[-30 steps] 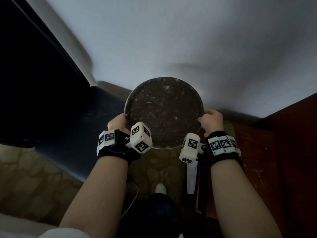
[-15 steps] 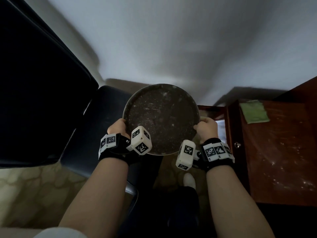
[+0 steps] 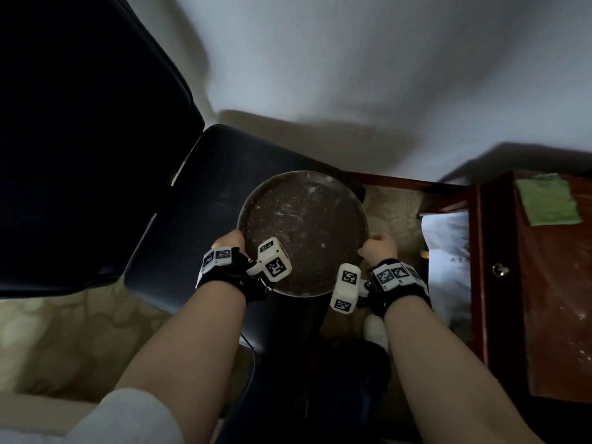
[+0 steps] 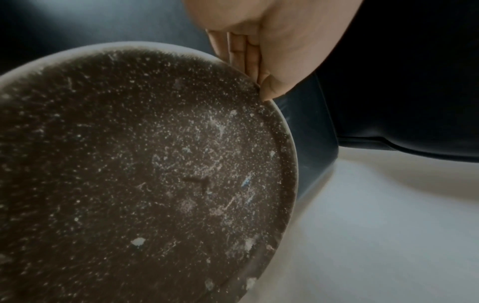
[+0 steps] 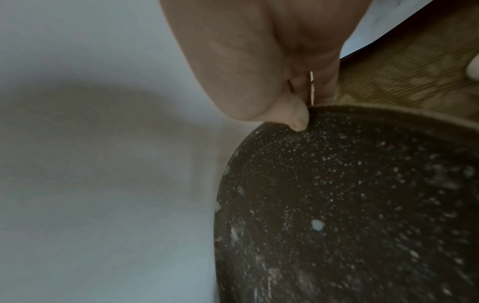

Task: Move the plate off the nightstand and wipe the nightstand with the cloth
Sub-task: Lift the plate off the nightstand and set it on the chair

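Note:
A round dark speckled plate (image 3: 301,232) hangs over the black chair seat (image 3: 198,200), held by both hands. My left hand (image 3: 229,243) grips its left rim, thumb on top and fingers underneath, as the left wrist view shows on the plate (image 4: 145,164) with the left hand (image 4: 261,61). My right hand (image 3: 378,248) pinches the right rim; in the right wrist view its thumb (image 5: 295,116) presses on the plate (image 5: 350,205). The reddish wooden nightstand (image 3: 557,299) stands at the right, dusty, with a green cloth (image 3: 546,200) on its far corner.
A black chair back (image 3: 80,139) fills the left. A white wall (image 3: 352,59) is ahead. A white bag or paper (image 3: 448,251) sits between the plate and the nightstand. Patterned carpet (image 3: 64,341) covers the floor; a white-socked foot (image 3: 374,330) is below the plate.
The plate has moved left and down, away from the nightstand and over the chair seat. The view has swung so the nightstand top and green cloth now show at the right.

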Demonstrator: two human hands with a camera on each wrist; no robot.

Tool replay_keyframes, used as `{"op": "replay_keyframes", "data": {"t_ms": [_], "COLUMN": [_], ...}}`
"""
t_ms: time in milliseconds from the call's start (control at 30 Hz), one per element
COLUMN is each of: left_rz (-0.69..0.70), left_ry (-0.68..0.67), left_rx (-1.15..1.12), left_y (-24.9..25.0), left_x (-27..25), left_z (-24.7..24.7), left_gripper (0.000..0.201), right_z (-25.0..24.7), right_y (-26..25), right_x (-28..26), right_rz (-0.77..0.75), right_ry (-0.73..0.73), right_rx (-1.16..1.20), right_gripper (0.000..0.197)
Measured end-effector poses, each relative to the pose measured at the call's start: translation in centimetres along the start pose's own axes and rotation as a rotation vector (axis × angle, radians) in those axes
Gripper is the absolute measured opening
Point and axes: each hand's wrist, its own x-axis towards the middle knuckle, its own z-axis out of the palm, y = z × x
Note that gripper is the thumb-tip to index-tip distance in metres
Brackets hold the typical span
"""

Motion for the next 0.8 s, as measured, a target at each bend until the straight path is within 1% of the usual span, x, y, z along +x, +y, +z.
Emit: {"op": "replay_keyframes", "data": {"t_ms": [67, 100, 200, 300, 367, 433, 500, 567, 633, 733, 800], "left_rz": [0.004, 0.022, -0.016, -0.096, -0.113, -0.087, -0.087, -0.143, -0.178, -0.176, -0.168], "left_ry": [-0.062, -0.073, -0.064, -0.038, -0.041, -0.089, -0.102, -0.060, -0.056, -0.072, -0.062], "left_rx": [0.157, 0.194, -0.011, -0.094, -0.209, -0.289, -0.339, -0.387, -0.418, -0.438, -0.434], "left_y": [-0.8, -1.1, -1.4, -1.7, -1.7, -1.4, -1.1, -1.0, -0.8, -0.2, 0.1], "left_x": [1.1, 1.7, 3.3, 4.6, 5.2, 5.7, 5.9, 6.1, 6.1, 5.7, 5.1], "left_z": [0.0, 0.0, 0.2, 0.3, 0.5, 1.0, 1.5, 2.0, 2.4, 3.0, 3.3], "left_gripper": [0.024, 0.023, 0.032, 0.027, 0.036, 0.045, 0.046, 0.040, 0.037, 0.043, 0.046], "right_z": [1.1, 1.6, 3.0, 4.0, 4.4, 4.8, 5.0, 5.2, 5.3, 5.4, 5.0], "right_y": [0.2, 0.3, 0.9, 1.2, 1.5, 1.7, 1.8, 1.9, 1.8, 1.1, 0.6], "right_x": [0.5, 0.8, 1.8, 2.8, 3.4, 4.0, 4.4, 4.8, 5.0, 4.9, 4.6], "right_rz": [-0.012, -0.019, -0.057, -0.071, -0.072, -0.079, -0.083, -0.077, -0.070, -0.061, -0.048], "right_ry": [-0.020, -0.023, -0.068, -0.100, -0.101, -0.098, -0.094, -0.104, -0.134, -0.211, -0.246], "right_rx": [-0.070, -0.088, -0.162, -0.189, -0.214, -0.221, -0.214, -0.195, -0.171, -0.142, -0.160], "right_gripper": [0.041, 0.040, 0.037, 0.035, 0.032, 0.032, 0.034, 0.039, 0.045, 0.056, 0.059]}}
